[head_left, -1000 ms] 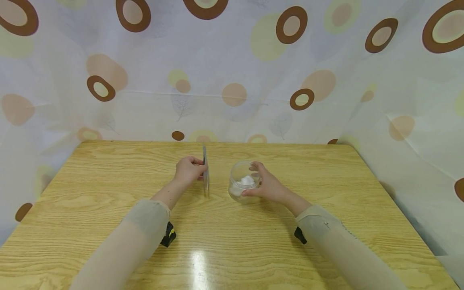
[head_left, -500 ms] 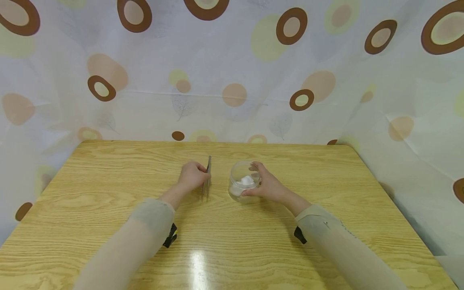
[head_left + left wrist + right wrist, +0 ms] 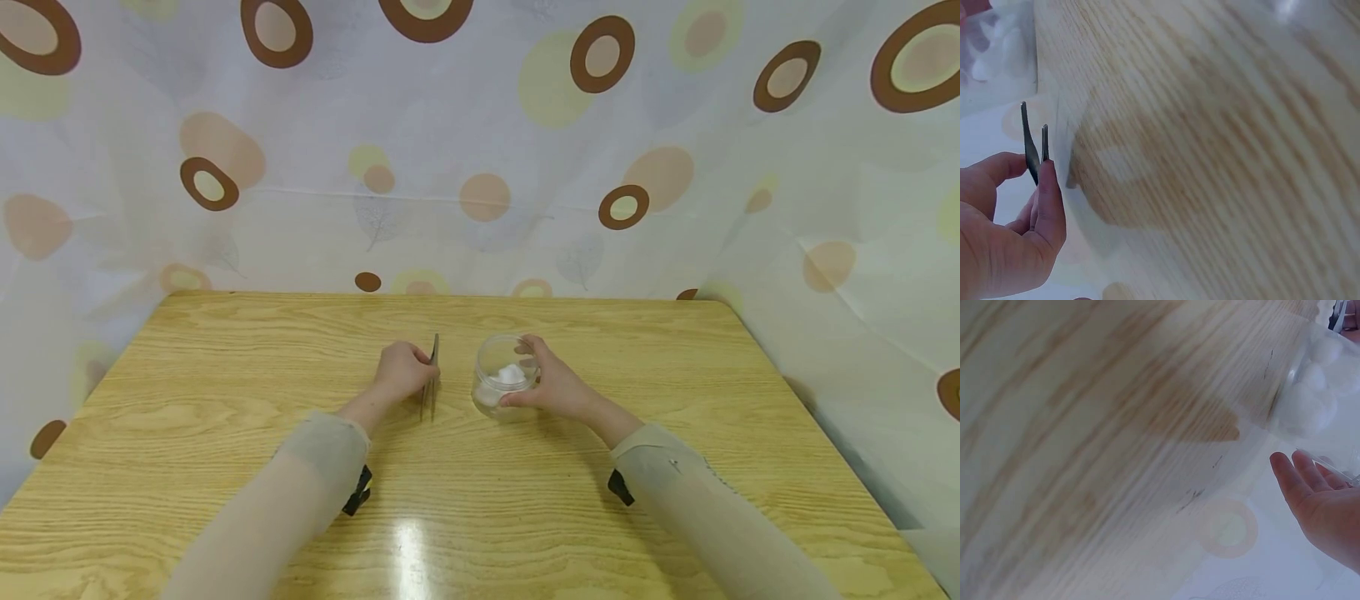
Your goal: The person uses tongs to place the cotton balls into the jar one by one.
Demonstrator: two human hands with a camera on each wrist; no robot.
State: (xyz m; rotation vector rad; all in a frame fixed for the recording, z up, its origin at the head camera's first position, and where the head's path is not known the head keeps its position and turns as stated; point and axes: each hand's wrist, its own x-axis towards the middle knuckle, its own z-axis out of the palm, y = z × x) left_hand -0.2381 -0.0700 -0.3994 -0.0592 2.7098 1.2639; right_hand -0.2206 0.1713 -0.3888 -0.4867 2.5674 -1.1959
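My left hand (image 3: 401,371) pinches metal tweezers (image 3: 436,347) between thumb and fingers, left of the jar. Their two tips point down towards the table and stand apart, which also shows on the tweezers (image 3: 1030,150) in the left wrist view. A clear, wide-mouthed jar (image 3: 486,398) stands lidless on the table. Around its right side curls my right hand (image 3: 558,386), thumb at the front and fingers behind. White cotton balls (image 3: 512,374) lie inside; the right wrist view shows several cotton balls (image 3: 1307,406) through the wall.
The wood-grain table (image 3: 480,500) ends at a patterned curtain (image 3: 480,150) behind, with more of it along both sides. Black wrist-camera mounts (image 3: 358,492) show under both sleeves.
My left hand has come nearer and slightly right, bringing the tweezers lower in the head view and turning them so both arms show apart. The right hand and jar stay put.
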